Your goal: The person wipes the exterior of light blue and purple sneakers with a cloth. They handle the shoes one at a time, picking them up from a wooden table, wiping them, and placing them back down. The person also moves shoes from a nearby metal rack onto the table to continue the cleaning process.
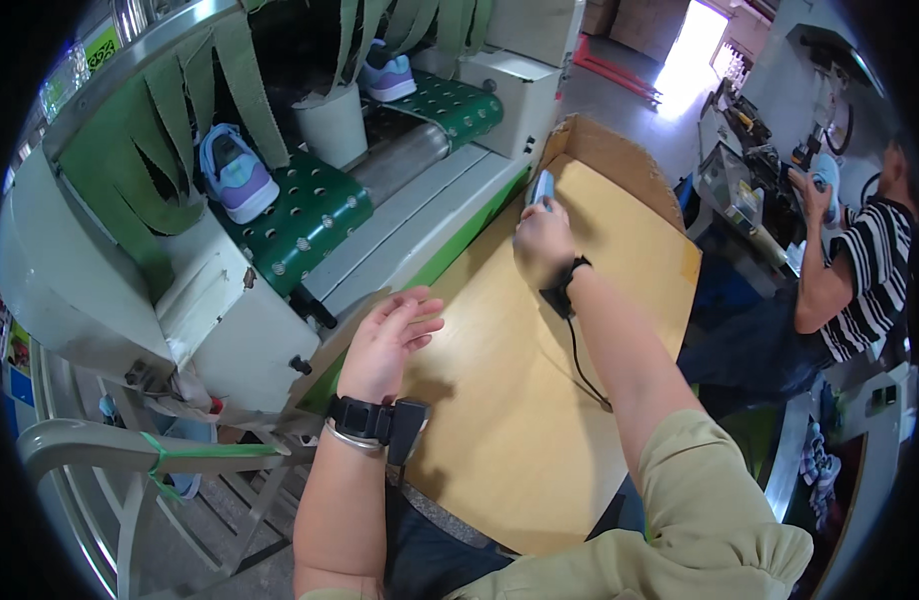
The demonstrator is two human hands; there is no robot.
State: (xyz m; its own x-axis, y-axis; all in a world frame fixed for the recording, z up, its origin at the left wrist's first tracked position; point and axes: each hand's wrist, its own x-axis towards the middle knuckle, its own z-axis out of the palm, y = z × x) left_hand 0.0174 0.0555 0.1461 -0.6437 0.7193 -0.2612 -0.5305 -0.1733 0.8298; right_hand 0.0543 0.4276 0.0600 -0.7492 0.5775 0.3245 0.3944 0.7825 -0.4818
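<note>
My right hand [546, 238] reaches to the far end of the tan board table [500, 400]. Its fingers are closed on a slim light-blue and grey thing [544, 188]; the hand hides much of it, and its kind is not clear. My left hand [388, 335] is over the table's left edge, holding nothing, its fingers outstretched and slightly apart. To its left, a blue and purple sneaker [238, 175] rests on a green perforated conveyor belt [315, 215]. Another such sneaker [388, 72] sits on a second belt farther back.
Green fabric strips [170, 110] hang over the belts of the white machine [230, 350]. A cardboard edge [620, 165] borders the table's far side. On the right, a person in a striped shirt [870, 270] holds a light-blue shoe [828, 180]. A grey metal rail [70, 432] stands at lower left.
</note>
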